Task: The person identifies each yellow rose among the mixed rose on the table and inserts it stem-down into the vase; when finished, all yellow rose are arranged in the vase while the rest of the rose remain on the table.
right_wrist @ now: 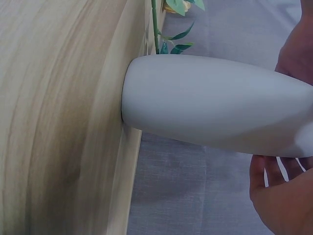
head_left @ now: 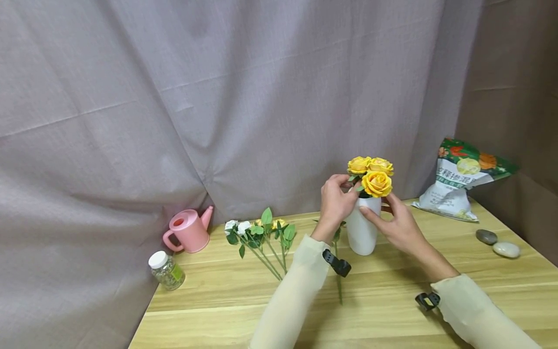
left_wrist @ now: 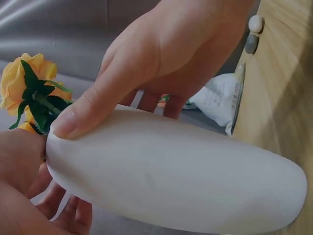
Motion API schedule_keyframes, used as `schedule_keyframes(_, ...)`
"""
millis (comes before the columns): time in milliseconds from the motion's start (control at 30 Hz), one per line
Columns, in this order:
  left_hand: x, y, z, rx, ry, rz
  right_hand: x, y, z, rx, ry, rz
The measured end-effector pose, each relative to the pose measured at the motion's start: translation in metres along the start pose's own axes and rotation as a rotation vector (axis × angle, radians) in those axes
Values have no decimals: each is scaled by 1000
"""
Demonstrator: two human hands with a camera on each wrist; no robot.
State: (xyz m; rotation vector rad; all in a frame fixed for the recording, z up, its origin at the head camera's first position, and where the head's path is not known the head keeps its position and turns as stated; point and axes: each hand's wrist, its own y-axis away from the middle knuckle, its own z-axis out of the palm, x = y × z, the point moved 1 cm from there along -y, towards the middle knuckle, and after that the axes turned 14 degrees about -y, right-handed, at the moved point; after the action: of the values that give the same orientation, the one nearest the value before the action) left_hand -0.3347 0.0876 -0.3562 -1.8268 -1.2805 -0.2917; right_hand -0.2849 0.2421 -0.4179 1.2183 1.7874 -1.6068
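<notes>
A white vase (head_left: pixel 363 232) stands upright on the table with several yellow roses (head_left: pixel 377 184) gathered at its mouth. My right hand (head_left: pixel 398 225) grips the vase near its top, thumb on the near side and fingers round the far side. My left hand (head_left: pixel 337 201) is at the left of the rim, its fingers curled in at the stem and leaves just beneath the blooms. In the left wrist view the right thumb (left_wrist: pixel 68 125) presses by the rim, while the left hand (left_wrist: pixel 19 181) partly covers the mouth. The lower stems are hidden inside the vase.
White roses (head_left: pixel 237 227) and yellow ones with green stems lie left of the hands. Another green stem (head_left: pixel 339 286) lies beside the vase. A pink watering can (head_left: pixel 189 232) and lidded jar (head_left: pixel 167 271) stand left; a printed bag (head_left: pixel 453 189) and two stones (head_left: pixel 505 249) are right.
</notes>
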Motion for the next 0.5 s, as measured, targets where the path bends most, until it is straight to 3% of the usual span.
schedule_keyframes(267, -9, 9, -4, -13, 120, 0, -33, 8, 2, -14, -13, 8)
schedule_keyframes(500, -25, 12, -15, 5, 204, 97, -14, 2, 2, -5, -7, 11)
